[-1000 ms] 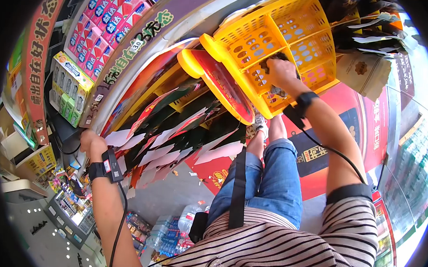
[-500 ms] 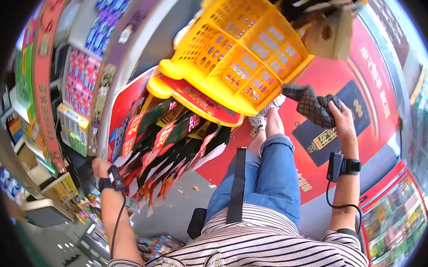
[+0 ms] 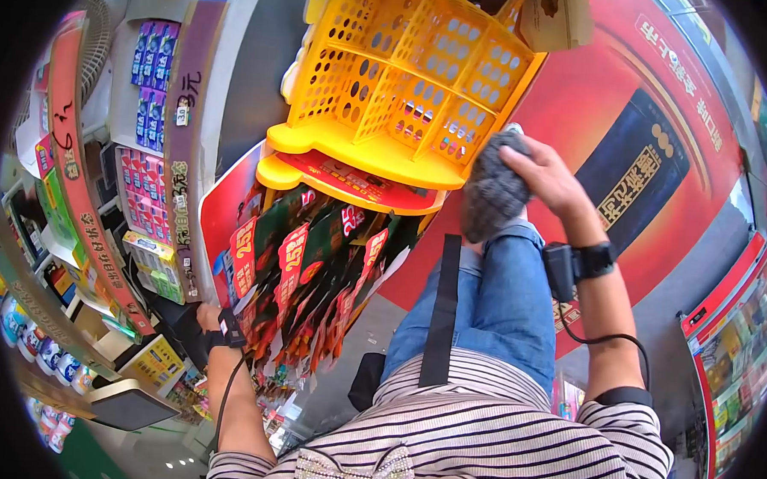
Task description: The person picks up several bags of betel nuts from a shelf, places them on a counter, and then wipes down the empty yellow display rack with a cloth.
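A dark grey checked cloth (image 3: 492,193) hangs bunched in my right hand (image 3: 557,180), its fingers closed over the top. It is just right of the yellow plastic rack (image 3: 387,158), over my lower legs in this view. My left hand (image 3: 208,317) is low at the left, beside a black object (image 3: 179,325) at the counter's end; its fingers are mostly hidden. Close to that hand, several dark green and red snack packets (image 3: 288,278) with price strips hang below the rack. The rack's perforated compartments show no goods.
Shelves with boxed blue gum packs (image 3: 155,75) and pink packs (image 3: 142,190) run down the left. A large red poster panel (image 3: 569,102) stands behind the rack. At the far right is a red-framed display case (image 3: 703,373). A paper bag (image 3: 556,20) tops the rack.
My right hand has moved left with the cloth, closer to the rack and my legs. The cloth is bunched more compactly. My left hand stays by the counter's end.
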